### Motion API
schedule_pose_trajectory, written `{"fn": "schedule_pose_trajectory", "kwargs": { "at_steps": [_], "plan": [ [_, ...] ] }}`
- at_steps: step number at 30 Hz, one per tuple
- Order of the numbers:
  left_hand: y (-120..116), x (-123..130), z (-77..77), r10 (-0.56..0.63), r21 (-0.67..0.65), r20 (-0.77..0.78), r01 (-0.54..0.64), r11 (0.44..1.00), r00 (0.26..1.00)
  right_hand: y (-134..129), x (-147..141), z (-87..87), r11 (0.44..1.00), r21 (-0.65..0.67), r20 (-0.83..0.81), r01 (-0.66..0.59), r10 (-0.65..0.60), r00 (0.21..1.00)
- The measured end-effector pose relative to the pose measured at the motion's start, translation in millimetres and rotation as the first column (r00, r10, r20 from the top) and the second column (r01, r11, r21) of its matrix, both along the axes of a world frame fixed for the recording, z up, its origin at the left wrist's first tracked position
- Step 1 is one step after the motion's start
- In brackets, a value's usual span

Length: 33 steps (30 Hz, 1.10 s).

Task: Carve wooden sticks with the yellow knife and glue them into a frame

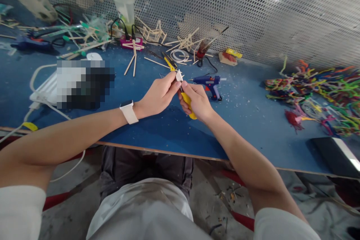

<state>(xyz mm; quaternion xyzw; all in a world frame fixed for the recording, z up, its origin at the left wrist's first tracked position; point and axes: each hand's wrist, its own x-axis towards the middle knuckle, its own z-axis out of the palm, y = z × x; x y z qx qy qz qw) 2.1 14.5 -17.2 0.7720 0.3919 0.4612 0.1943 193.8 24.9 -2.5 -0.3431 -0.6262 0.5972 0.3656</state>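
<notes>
My left hand (159,97), with a white watch on its wrist, pinches a small white piece (179,76) between thumb and fingers. My right hand (198,101) is wrapped round a yellow utility knife (188,100), whose narrow front end points up at the white piece. Both hands meet above the blue table, and their fingertips nearly touch. Whether the blade is in contact with the piece I cannot tell. Just beyond the fingers lies a yellow and black tool (169,61). Right of my right hand, a blue glue gun (209,82) rests on its side.
Thin wooden sticks (187,41) lie along the perforated metal screen (253,15). A pink power socket block (132,43) and a lidded cup (125,7) stand at the back left. A white power strip (46,88) is at left, colourful pipe cleaners (323,90) at right.
</notes>
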Motion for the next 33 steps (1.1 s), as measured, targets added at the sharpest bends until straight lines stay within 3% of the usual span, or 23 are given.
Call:
{"fn": "schedule_pose_trajectory", "kwargs": {
  "at_steps": [7,12,16,24,33],
  "plan": [
    [0.5,0.7,2.9,0.019,0.027,0.017,-0.019,0.999,1.000,-1.8,-2.3,-0.2,1.000,0.016,-0.021,0.014,-0.013,1.000],
    [4.7,2.1,0.3,-0.001,0.057,0.126,-0.006,0.998,0.992,-2.1,-4.0,-0.5,0.999,0.009,-0.046,0.035,-0.034,0.998],
    [5.1,2.4,-1.2,-0.052,0.018,0.193,0.050,0.999,0.980,-1.2,-1.1,0.3,0.993,0.106,-0.024,0.050,-0.048,0.999],
    [3.4,-0.5,2.2,-0.188,-0.053,0.203,0.203,0.978,0.961,5.4,12.6,8.9,0.988,0.045,0.026,-0.147,0.146,0.989],
    [7.1,-3.5,5.5,-0.215,-0.046,0.161,0.225,0.973,0.963,9.3,16.4,10.8,0.985,0.049,0.066,-0.166,0.162,0.985]
  ]
}}
